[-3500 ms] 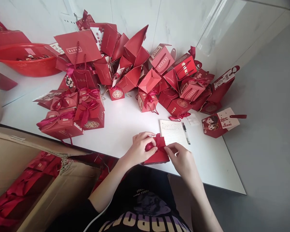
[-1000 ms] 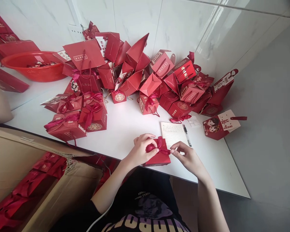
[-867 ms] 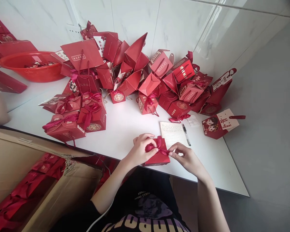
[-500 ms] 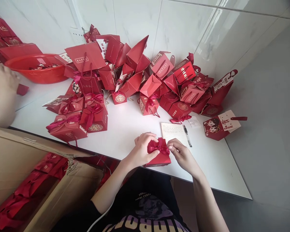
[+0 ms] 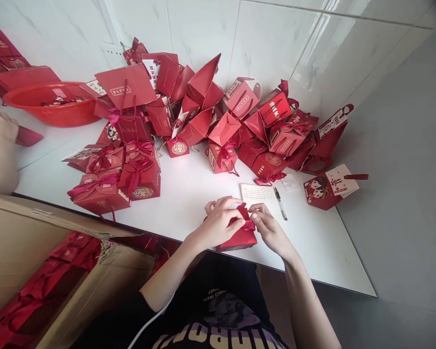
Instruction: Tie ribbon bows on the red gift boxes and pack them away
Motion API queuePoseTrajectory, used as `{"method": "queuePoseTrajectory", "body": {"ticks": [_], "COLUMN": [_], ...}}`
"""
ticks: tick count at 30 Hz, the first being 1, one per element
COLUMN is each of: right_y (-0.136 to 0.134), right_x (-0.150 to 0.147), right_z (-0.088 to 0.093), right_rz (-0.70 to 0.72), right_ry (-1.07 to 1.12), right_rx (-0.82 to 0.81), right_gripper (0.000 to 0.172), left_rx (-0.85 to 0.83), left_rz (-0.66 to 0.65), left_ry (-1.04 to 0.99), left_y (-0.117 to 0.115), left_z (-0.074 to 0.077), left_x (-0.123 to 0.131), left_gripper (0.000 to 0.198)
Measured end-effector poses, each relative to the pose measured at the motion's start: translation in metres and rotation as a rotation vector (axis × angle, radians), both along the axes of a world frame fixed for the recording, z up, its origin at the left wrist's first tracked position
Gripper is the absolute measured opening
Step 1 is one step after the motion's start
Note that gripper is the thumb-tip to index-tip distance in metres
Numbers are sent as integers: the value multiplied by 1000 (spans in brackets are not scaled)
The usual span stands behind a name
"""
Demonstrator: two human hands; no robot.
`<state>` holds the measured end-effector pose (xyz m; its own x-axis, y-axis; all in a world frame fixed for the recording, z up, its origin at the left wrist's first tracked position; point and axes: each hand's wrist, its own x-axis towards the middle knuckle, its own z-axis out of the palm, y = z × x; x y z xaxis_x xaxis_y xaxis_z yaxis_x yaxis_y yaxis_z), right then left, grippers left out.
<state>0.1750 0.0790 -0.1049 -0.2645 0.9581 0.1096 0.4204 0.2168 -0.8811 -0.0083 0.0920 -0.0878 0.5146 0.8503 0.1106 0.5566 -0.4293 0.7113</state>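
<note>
Far left of the grip: another person's hand (image 5: 0, 145) near the red basin (image 5: 51, 109). Cardboard carton (image 5: 29, 242) sat left and nearer, tied boxes (image 5: 112, 182) left and beyond. Left hand (image 5: 220, 222) was clamped over the red gift box (image 5: 240, 238) at the near edge of the white table (image 5: 189, 194). Right hand (image 5: 271, 229) pinched the ribbon (image 5: 247, 225) on the box top, close against the left fingers. Notebook (image 5: 261, 196) lay just beyond the grip, pen (image 5: 279, 203) right of it.

The left hand (image 5: 218, 223) covers most of the ribbon bow (image 5: 248, 226).
</note>
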Motion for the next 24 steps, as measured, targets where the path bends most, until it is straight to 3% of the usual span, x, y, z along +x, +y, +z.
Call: {"method": "queuePoseTrajectory", "body": {"ticks": [8, 11, 14, 16, 19, 24], "right_y": [5, 1, -10, -19, -29, -27], "right_x": [0, 3, 7, 8, 3, -6], "right_z": [-7, -6, -1, 4, 10, 10], "right_rz": [46, -62, -235, -277, -248, -217], "right_ry": [-27, -46, -66, -118, -147, -47], "right_rx": [131, 119, 43, -53, -155, -224], "right_gripper": [40, 28, 31, 42, 50, 44], "left_rx": [-118, -91, -43, -22, -13, -19], "left_rz": [-56, -33, 1, 20, 32, 6], "left_ry": [81, 91, 66, 42, 32, 22], "left_y": [4, 3, 2, 2, 3, 3], "left_z": [8, 7, 2, -1, -2, 4], "left_x": [-2, 0, 3, 4, 6, 2], "left_gripper": [29, 27, 27, 29, 28, 21]}}
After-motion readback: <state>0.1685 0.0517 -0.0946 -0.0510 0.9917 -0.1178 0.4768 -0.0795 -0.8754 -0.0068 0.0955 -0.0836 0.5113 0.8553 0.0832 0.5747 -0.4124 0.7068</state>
